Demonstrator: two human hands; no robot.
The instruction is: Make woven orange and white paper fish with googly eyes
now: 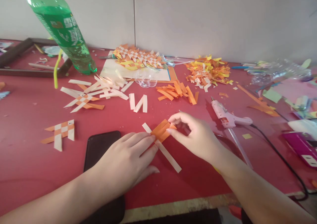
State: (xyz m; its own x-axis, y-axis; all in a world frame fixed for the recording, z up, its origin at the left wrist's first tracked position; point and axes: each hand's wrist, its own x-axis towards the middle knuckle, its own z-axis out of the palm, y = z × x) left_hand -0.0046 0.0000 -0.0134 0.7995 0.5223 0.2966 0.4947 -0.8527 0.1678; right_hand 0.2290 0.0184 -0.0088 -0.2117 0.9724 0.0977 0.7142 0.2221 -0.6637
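On the red table (24, 164), between the two hands, orange strips (159, 131) lie side by side and cross one long cream strip (171, 158). The left hand (135, 154) rests its fingertips on the left end of the orange strips, its fingers close together and its thumb held apart. The right hand (195, 131) pinches their right end with its thumb and first finger. A black phone (102, 144) is partly hidden by the left arm. Left of the phone lies a small woven piece (63, 131). A pink glue gun (226, 115) lies near the right hand.
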